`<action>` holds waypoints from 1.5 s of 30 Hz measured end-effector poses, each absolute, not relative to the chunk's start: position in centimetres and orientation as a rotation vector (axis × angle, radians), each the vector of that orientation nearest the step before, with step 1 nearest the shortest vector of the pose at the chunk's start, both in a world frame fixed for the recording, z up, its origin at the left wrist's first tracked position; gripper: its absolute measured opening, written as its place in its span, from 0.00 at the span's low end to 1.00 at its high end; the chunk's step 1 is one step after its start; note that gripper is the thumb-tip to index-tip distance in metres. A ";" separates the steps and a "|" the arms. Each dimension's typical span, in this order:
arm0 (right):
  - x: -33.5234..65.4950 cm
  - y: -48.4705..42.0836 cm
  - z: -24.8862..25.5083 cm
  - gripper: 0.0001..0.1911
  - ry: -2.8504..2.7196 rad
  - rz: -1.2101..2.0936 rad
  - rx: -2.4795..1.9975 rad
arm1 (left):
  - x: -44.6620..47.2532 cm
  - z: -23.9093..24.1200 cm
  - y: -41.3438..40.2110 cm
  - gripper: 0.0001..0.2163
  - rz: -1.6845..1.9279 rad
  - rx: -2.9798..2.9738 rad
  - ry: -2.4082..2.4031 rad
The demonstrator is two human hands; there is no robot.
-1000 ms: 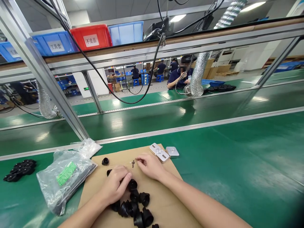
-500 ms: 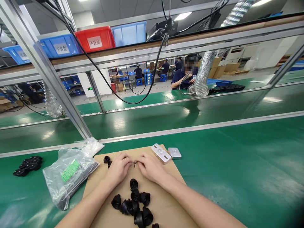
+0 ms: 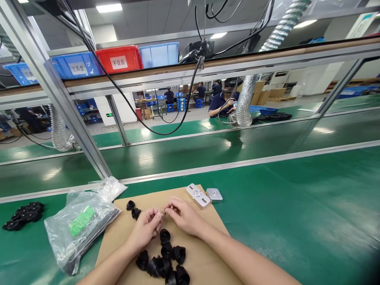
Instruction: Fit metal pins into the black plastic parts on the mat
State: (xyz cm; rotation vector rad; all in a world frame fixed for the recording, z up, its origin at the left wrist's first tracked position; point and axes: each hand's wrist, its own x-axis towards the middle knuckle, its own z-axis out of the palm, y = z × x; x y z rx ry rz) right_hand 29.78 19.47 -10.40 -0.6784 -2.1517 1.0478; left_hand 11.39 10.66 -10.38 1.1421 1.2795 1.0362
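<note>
My left hand and my right hand meet over a brown cardboard sheet, fingers pinched together at the tips. Something tiny sits between the fingertips; I cannot make it out. Just below the hands lies a heap of black plastic caps. Two more black caps lie apart at the left of the left hand. Beyond the right hand, a silver metal block rests on the sheet's far edge.
A clear plastic bag with a green label lies left of the cardboard, a smaller bag behind it. More black caps sit at far left. A second metal piece lies on the green belt. Other people work across the line.
My left hand left the cap heap and came up to meet my right hand. Both hands then drew back slightly toward me, and the small screws on the cardboard are out of sight.
</note>
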 end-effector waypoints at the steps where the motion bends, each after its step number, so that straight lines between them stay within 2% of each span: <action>1: 29.6 19.3 -10.4 0.08 -2.103 1.103 -0.625 | 11.4 -10.3 10.7 0.23 1.041 1.120 1.253; 7: 28.9 18.8 -10.7 0.10 -2.026 1.195 -0.512 | 11.4 -9.6 10.9 0.24 1.084 1.071 1.186; 16: 28.6 19.0 -11.0 0.13 -2.038 1.134 -0.478 | 11.5 -9.7 10.9 0.25 1.103 1.027 1.189; 28: 28.9 17.5 -10.5 0.15 -2.302 0.533 -0.492 | 10.7 -10.6 11.1 0.24 1.137 0.905 1.114; 32: 28.9 17.4 -10.3 0.16 -2.348 0.564 -0.455 | 10.5 -10.3 11.2 0.23 1.135 0.894 1.111; 36: 29.1 18.1 -10.2 0.14 -2.243 0.791 -0.456 | 10.6 -10.2 11.1 0.24 1.068 0.919 1.137; 41: 29.4 18.7 -10.3 0.09 -2.173 0.901 -0.417 | 10.5 -9.1 10.4 0.22 0.978 1.296 1.393; 45: 29.6 18.8 -10.5 0.08 -2.112 0.918 -0.478 | 8.8 -6.4 9.6 0.12 0.934 2.002 1.890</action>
